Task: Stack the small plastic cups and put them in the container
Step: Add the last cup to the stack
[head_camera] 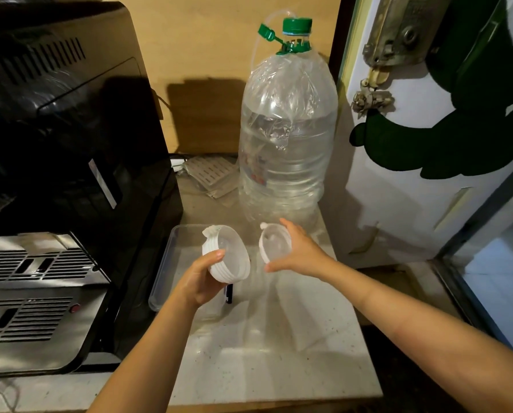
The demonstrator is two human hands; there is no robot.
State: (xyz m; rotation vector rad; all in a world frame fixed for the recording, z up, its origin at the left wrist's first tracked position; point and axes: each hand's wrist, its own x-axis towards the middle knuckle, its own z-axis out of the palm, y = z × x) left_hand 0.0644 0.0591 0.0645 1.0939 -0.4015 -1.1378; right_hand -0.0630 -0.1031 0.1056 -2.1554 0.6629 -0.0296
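Note:
My left hand (200, 280) grips a stack of several small white plastic cups (229, 254), tilted with the open mouths facing up and right. A single small white plastic cup (274, 244) sits in my right hand (300, 253), its mouth turned left toward the stack; the two are a short gap apart. Both are held above a clear rectangular plastic container (167, 257) lying on the white counter, partly hidden under my left hand. A dark clip of the container (229, 293) shows below the stack.
A large clear water bottle with a green cap (288, 138) stands right behind the hands. A black coffee machine (70, 144) with a metal drip tray (34, 293) fills the left side. A white door (428, 144) is at the right. The counter's front edge (279, 403) is near.

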